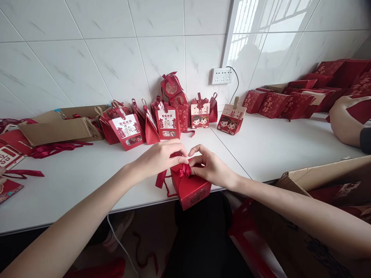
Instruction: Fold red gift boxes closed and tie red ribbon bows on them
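A small red gift box (pixel 193 190) sits at the front edge of the white table (pixel 87 177), one corner over the edge. A red ribbon bow (pixel 182 170) is on its top, with loose ends trailing left. My left hand (pixel 160 156) pinches the ribbon from the left with fingers closed. From the right, my right hand (pixel 210 164) pinches the same bow. Both hands meet over the box top.
Several finished red gift boxes (pixel 166 122) stand against the tiled wall. A brown cardboard carton (pixel 60 129) and loose red ribbons (pixel 55 148) lie at left. Flat red boxes (pixel 292 102) pile at back right. Another person's arm (pixel 346 121) rests at right. An open carton (pixel 319 173) stands at my right.
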{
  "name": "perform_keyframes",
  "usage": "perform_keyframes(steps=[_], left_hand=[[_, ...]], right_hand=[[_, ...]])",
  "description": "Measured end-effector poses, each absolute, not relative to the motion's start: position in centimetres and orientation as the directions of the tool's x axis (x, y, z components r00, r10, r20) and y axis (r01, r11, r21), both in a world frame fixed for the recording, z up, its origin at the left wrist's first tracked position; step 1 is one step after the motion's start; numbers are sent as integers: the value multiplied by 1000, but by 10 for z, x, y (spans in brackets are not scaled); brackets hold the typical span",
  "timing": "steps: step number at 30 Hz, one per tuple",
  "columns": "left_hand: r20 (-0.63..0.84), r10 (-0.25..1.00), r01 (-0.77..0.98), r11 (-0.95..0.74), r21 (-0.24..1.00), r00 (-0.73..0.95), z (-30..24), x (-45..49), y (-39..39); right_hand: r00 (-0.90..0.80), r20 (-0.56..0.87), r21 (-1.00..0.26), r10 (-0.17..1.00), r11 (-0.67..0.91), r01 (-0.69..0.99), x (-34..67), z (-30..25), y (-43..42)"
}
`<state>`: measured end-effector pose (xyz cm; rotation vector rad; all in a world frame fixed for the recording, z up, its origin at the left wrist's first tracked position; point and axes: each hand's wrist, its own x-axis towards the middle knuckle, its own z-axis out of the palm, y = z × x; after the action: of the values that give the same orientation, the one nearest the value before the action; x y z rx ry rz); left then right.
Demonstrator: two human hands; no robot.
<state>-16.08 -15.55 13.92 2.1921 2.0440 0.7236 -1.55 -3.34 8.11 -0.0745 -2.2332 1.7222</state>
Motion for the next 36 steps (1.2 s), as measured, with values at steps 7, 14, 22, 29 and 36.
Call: perform_keyframes(steps=[7, 14, 22, 29, 36], left_hand=[[223, 958, 816, 20, 578, -182, 108, -171, -158], [335, 937, 868, -80, 490, -103, 101, -162, -166], [260, 959, 852, -43, 523, -111, 109, -147, -169], [247, 928, 772, 64, 633, -280, 93, -140, -165], [189, 936, 565, 13, 825, -298, 85, -140, -159]], right_hand=[[-944, 211, -967, 253, 192, -165, -14, 79, -33], [-914, 253, -922, 317, 365, -128, -11, 87, -34], [-893, 289, -865, 343, 494, -90, -8, 91, -37], [-908, 278, -828, 314, 558, -61, -5, 95, -32], [-908, 386, -656, 163, 741, -146, 0, 102, -30]])
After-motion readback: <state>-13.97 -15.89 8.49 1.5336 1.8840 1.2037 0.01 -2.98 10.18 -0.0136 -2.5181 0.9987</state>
